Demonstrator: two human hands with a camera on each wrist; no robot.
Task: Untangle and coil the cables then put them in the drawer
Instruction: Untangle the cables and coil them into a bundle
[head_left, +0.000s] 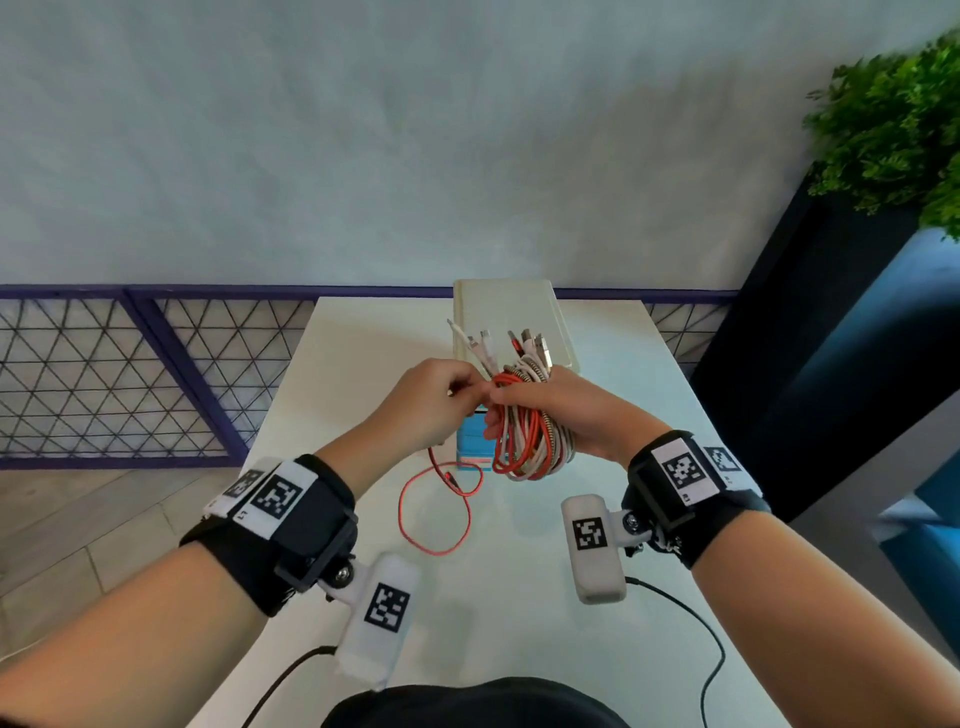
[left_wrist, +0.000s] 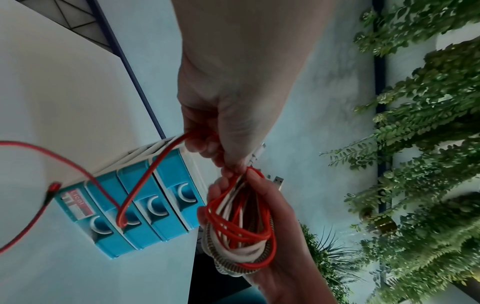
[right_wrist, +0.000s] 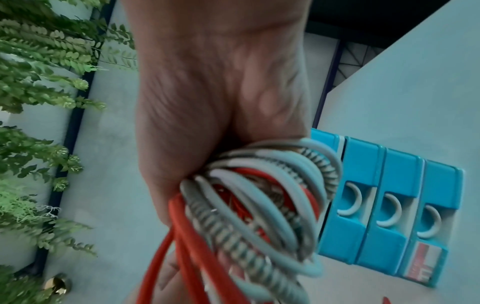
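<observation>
My right hand (head_left: 524, 408) grips a coiled bundle of red, white and braided cables (head_left: 530, 441) above the white table (head_left: 613, 405), with their plugs (head_left: 514, 343) sticking up behind. At the top of the coil my left hand (head_left: 462, 392) pinches the red cable. That cable's loose tail (head_left: 436, 514) hangs down and loops on the table. Beneath the hands stands the drawer unit (head_left: 474, 441) with several blue drawers, all closed. The left wrist view shows the red cable (left_wrist: 145, 181) crossing the drawer fronts (left_wrist: 166, 205) up to my left hand (left_wrist: 221, 156), with the bundle (left_wrist: 241, 236) beside it. In the right wrist view, the bundle (right_wrist: 259, 205) fills my right hand (right_wrist: 221, 102).
A green plant (head_left: 893, 130) in a dark planter (head_left: 810, 338) stands close at the right. A blue mesh railing (head_left: 130, 374) runs behind and left of the table. Thin black wires (head_left: 696, 618) from the wrist cameras trail over the near table.
</observation>
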